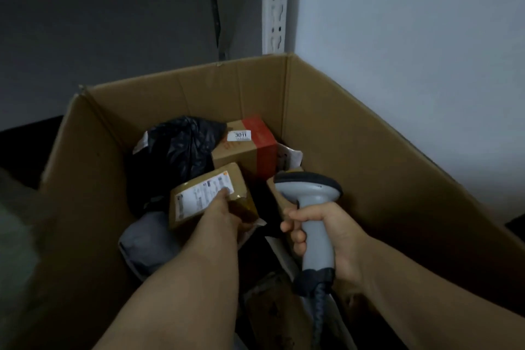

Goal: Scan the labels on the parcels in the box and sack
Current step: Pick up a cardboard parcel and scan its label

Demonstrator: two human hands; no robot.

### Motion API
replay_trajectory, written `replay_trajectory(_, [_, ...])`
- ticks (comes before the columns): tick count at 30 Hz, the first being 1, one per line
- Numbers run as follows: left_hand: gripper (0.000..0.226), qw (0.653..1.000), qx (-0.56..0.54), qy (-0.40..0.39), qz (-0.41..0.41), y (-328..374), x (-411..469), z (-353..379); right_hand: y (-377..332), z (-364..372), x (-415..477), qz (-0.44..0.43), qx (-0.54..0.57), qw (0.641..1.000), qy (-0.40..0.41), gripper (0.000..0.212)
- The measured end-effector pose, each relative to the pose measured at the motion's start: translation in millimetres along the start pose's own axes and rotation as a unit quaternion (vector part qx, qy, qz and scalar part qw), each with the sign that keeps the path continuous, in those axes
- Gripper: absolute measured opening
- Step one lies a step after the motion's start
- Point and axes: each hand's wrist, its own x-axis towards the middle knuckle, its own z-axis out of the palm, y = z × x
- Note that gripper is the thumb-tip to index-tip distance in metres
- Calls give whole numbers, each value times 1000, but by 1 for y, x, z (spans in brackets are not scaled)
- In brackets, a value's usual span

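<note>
A large open cardboard box (355, 133) fills the view, with several parcels inside. My left hand (227, 207) reaches down into it and grips a small brown parcel (199, 193), tilted with its white label (204, 194) facing up. My right hand (321, 233) is shut on the handle of a grey barcode scanner (312, 193), whose dark-rimmed head sits just right of that parcel. Behind lie a brown carton with red tape and a "3011" sticker (244, 145) and a black plastic bag parcel (176, 150). A grey soft parcel (147, 239) lies under my left forearm.
The scanner's coiled dark cable (319, 310) hangs down toward the box's near side. A white slotted shelf post (275, 3) stands behind the box, against a pale wall (412, 23) on the right. Dark shelf space lies at the back left.
</note>
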Motion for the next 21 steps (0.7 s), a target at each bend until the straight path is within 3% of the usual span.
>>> replay_trajectory(4, [50, 999, 40, 13, 13, -9, -3, -2, 4, -4, 0, -9, 8, 1000, 1, 6])
replay_trajectory(9, [14, 988, 137, -50, 59, -12, -77, 4, -5, 19, -57, -79, -119, 989, 45, 7])
replay_trajectory(10, [14, 985, 147, -46, 72, -8, -100, 8, -10, 26, -74, -102, -136, 984, 48, 10])
replay_trajectory(14, [64, 963, 170, -88, 190, 22, -193, 18, -36, 60, -158, -203, -147, 967, 47, 21])
replay_trajectory(17, [72, 942, 186, -138, 243, 45, -262, 13, -49, 86, -219, -265, -157, 951, 25, 19])
replay_trajectory(21, [64, 907, 222, -152, 323, 68, -354, -19, -45, 128, -292, -316, -199, 928, 9, 17])
